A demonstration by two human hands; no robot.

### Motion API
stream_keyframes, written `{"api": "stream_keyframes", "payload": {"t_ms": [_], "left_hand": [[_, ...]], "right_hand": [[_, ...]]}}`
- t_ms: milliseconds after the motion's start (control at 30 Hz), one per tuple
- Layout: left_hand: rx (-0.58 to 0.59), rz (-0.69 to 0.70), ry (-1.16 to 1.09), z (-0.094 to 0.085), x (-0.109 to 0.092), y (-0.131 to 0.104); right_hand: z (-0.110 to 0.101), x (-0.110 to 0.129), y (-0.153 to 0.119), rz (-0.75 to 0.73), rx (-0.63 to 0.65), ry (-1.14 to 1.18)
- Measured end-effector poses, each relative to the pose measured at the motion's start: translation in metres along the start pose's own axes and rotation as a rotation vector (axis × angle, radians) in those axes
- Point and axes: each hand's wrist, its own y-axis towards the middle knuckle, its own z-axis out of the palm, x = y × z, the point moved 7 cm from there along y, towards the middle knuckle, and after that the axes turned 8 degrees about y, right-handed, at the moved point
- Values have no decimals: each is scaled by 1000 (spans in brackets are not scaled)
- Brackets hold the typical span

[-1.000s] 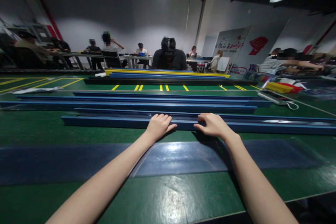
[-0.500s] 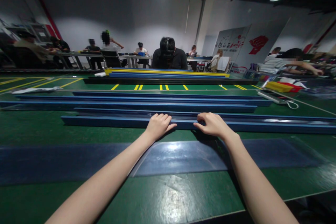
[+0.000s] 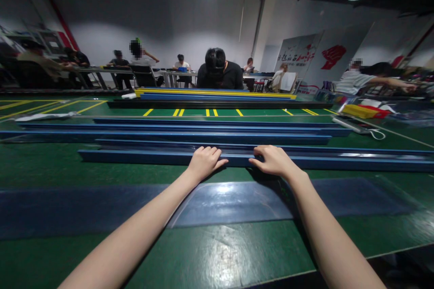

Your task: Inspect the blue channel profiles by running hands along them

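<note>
Four fingers of the left hand (image 3: pixel 204 163) curl over the near rim of a long blue channel (image 3: pixel 135 157), the thumb spread along its outer face. The right hand (image 3: pixel 273 161) grasps the same rim farther along, fingers bent inward and thumb tip against the front wall. Between the two grips runs a bare stretch of smooth, straight-edged material with a trough-like hollow; towards the right, glossy streaks shine inside it.

This channel lies lengthwise across the green tabletop (image 3: pixel 217 253), whose slick surface throws back a mottled glare. Nearer the body, under the bare forearms (image 3: pixel 145 230), a flat, see-through bluish sheet (image 3: pixel 224 205) lies parallel to it, shiny and faintly creased.

Just beyond the held piece rest more blue channels (image 3: pixel 169 135), slim and ridged. Past them, yellow stripes (image 3: pixel 149 112) mark the green, then come a dark, straight bar (image 3: pixel 217 104) and a bright yellow rail (image 3: pixel 217 93). Off to the right sit a pale, flat device (image 3: pixel 351 126) with a white cord loop and a yellow tray (image 3: pixel 360 112). Opposite, a person in black (image 3: pixel 233 75) bends forward.
</note>
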Motion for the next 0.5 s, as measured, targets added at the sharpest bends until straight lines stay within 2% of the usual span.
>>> {"api": "stream_keyframes", "payload": {"t_ms": [500], "left_hand": [[31, -6, -17, 0, 0, 1]], "right_hand": [[0, 1, -1, 6, 14, -1]]}}
